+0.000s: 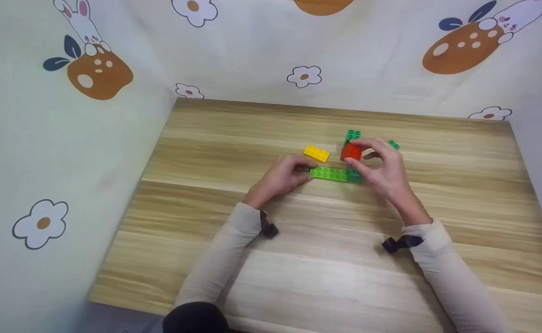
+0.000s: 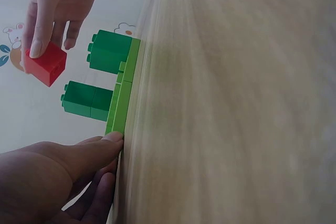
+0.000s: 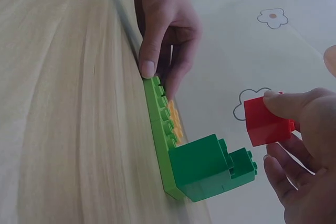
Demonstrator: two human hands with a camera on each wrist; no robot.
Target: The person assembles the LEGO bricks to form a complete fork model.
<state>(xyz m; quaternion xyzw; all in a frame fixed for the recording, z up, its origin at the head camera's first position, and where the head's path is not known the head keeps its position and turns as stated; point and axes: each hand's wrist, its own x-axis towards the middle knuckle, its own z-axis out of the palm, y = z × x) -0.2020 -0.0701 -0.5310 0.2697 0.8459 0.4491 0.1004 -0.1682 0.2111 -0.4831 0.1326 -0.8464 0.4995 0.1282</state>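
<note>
My left hand (image 1: 284, 176) pinches the left end of a light green building-block strip (image 1: 329, 173) lying on the table. Dark green blocks (image 3: 197, 163) stand on that strip, in two separate places in the left wrist view. Above them my right hand (image 1: 388, 172) holds a red block (image 1: 352, 151) between thumb and fingers. The red block (image 3: 265, 120) is apart from the green blocks in both wrist views. In the head view, the right hand and red block partly cover the dark green blocks.
A yellow block (image 1: 317, 153) lies just behind the light green strip. A small green piece (image 1: 394, 144) sits beyond the right hand. The wooden table (image 1: 298, 249) meets a patterned curtain (image 1: 252, 60) at the back and left.
</note>
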